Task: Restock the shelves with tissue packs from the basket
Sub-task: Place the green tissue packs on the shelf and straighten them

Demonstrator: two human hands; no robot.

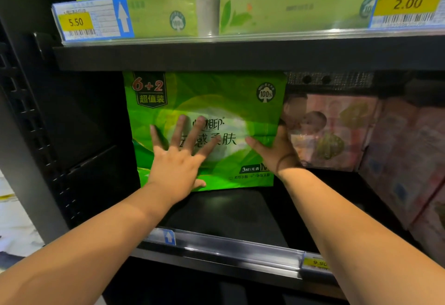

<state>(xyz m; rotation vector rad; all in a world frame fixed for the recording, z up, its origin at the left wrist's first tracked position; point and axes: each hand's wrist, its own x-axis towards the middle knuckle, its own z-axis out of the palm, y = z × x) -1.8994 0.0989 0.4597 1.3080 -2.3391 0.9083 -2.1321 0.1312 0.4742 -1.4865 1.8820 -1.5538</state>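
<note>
Your left hand (pixel 179 160) presses splayed flat on the green tissue pack (pixel 216 102); your right hand (pixel 277 150) grips its right edge (pack upright on the black shelf (pixel 228 210)).

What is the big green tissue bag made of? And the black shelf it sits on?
The green tissue pack: likely thin glossy plastic film; it creases and shines. The shelf: seems dark matte painted metal, with a faint sheen; not certain.
</note>
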